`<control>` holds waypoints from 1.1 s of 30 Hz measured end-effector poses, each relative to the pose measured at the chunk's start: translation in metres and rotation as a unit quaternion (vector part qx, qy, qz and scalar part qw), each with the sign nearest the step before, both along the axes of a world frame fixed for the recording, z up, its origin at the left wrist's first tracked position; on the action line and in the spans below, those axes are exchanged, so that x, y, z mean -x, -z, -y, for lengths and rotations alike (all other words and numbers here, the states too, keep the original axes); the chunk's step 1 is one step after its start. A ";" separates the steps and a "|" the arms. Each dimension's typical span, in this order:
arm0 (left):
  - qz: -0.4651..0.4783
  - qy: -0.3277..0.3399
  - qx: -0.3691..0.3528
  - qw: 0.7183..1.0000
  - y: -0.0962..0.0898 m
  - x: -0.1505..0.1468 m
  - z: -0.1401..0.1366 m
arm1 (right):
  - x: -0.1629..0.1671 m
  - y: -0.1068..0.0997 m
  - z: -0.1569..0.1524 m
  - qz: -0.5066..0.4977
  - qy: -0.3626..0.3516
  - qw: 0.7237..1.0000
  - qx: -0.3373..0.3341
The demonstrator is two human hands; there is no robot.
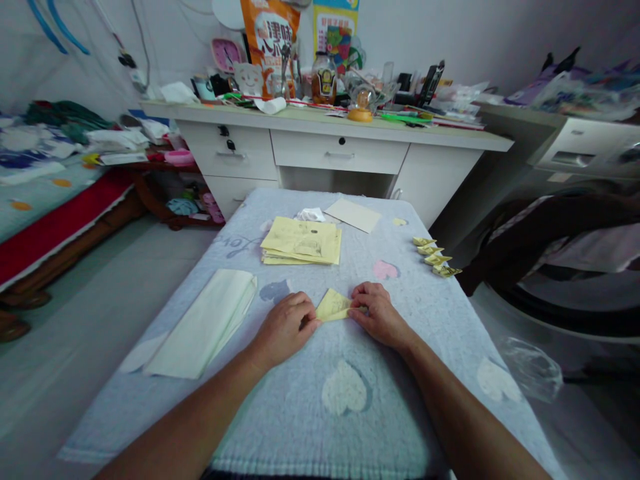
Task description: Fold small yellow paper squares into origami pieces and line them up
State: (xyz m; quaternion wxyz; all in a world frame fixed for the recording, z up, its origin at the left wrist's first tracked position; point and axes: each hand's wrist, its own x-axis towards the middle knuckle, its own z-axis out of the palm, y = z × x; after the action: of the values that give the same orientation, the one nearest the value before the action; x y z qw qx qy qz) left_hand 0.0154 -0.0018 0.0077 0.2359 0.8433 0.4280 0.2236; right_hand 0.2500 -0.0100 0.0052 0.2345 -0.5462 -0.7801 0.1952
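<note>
A small piece of yellow paper (pixel 332 307), folded to a peaked shape, lies between my hands on the cloth-covered table. My left hand (pixel 291 320) pinches its lower left corner between thumb and fingers. At its right end, my right hand (pixel 375 313) grips the paper the same way, hiding that edge. Beyond them rests a stack of yellow paper sheets (pixel 300 240) with faint printing. Several folded yellow paper pieces (pixel 434 257) stand in a row near the table's right edge.
A folded pale green cloth or paper (pixel 205 327) lies on the left. At the back are a cream card (pixel 353 215) and a crumpled white tissue (pixel 310 215). Behind stands a white drawer desk (pixel 305 150) crowded with items; a washing machine (pixel 590 150) is at right.
</note>
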 end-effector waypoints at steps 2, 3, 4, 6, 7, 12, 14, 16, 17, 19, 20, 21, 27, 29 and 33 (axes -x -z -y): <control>0.000 -0.004 0.015 1.000 0.000 0.004 -0.002 | 0.001 0.001 0.000 0.008 0.002 1.000 0.002; 0.001 -0.004 0.022 1.000 0.000 0.005 -0.003 | 0.001 0.002 -0.001 0.012 0.004 1.000 0.002; 0.001 -0.004 0.027 1.000 -0.001 0.006 -0.003 | 0.001 0.002 -0.001 0.016 0.007 1.000 0.002; 0.000 -0.004 0.030 1.000 -0.001 0.006 -0.004 | 0.001 0.004 -0.002 0.025 0.014 1.000 0.003; -0.002 -0.005 0.028 1.000 -0.001 0.006 -0.003 | 0.001 0.005 -0.002 0.031 0.018 0.999 0.004; -0.017 -0.020 0.000 1.000 0.002 -0.001 -0.001 | 0.004 0.008 -0.004 0.063 0.030 0.998 0.002; -0.023 -0.028 -0.007 0.999 0.005 -0.004 -0.001 | 0.005 0.008 -0.004 0.073 0.038 0.997 0.002; -0.026 -0.033 -0.012 0.999 0.007 -0.006 -0.001 | 0.006 0.009 -0.004 0.078 0.045 0.996 0.002; -0.027 -0.034 -0.014 0.999 0.008 -0.006 -0.002 | 0.006 0.009 -0.005 0.078 0.049 0.996 0.003; -0.032 -0.035 -0.018 0.999 0.008 -0.007 -0.002 | 0.005 0.009 -0.005 0.075 0.058 0.995 0.006; -0.035 -0.037 -0.020 0.998 0.008 -0.007 -0.003 | 0.004 0.009 -0.005 0.074 0.064 0.995 0.007; -0.039 -0.038 -0.023 0.998 0.008 -0.007 -0.003 | 0.003 0.009 -0.005 0.074 0.070 0.995 0.008; -0.071 -0.063 -0.047 0.994 0.009 -0.011 -0.003 | -0.002 0.009 -0.008 0.079 0.093 0.992 0.008; -0.077 -0.068 -0.050 0.993 0.009 -0.011 -0.002 | -0.002 0.009 -0.008 0.081 0.099 0.992 0.007; -0.077 -0.071 -0.058 0.993 0.011 -0.011 -0.002 | -0.004 0.008 -0.007 0.077 0.091 0.993 0.010</control>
State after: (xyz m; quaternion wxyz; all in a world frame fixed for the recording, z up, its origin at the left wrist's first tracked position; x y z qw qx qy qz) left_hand 0.0268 0.0001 -0.0037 0.1362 0.8377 0.4903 0.1984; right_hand 0.2536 -0.0026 -0.0024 0.1852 -0.6309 -0.7406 0.1386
